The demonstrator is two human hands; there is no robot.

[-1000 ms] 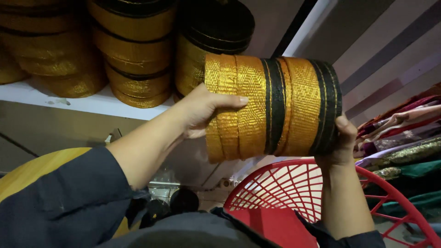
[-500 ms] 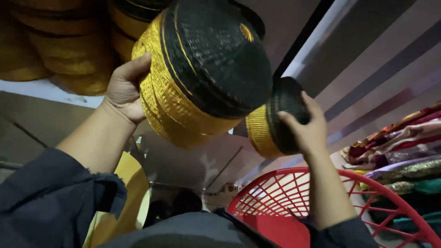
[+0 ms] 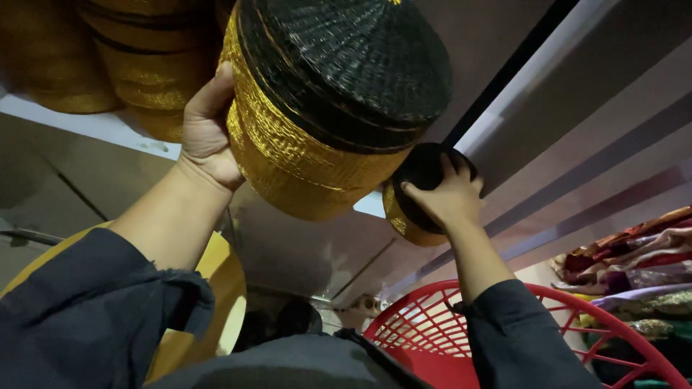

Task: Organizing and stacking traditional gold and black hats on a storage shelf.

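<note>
Gripping from the side, the left hand point(image 3: 207, 137) has its fingers wrapped against the gold band of a large gold-and-black woven cap point(image 3: 328, 101), thumb up along the rim, holding it overhead. That cap is tilted: its flat black top faces down and toward the camera, and its axis runs up and away to the left, toward the shelf. The right hand point(image 3: 445, 198) is cupped with fingers spread over the black top of a smaller gold-and-black cap point(image 3: 418, 209), pressing on it from below; this one sits just beside the lower right edge of the big cap, its top facing down and right.

On the white shelf point(image 3: 108, 126) at upper left stand stacks of gold caps point(image 3: 137, 65), close behind the held cap. A red plastic basket point(image 3: 432, 338) with a lattice wall lies below the right forearm; what is in it cannot be told. Folded coloured fabrics point(image 3: 634, 266) are piled at the right edge. Between shelf and sloping grey ceiling panels point(image 3: 577, 108) the room is narrow.
</note>
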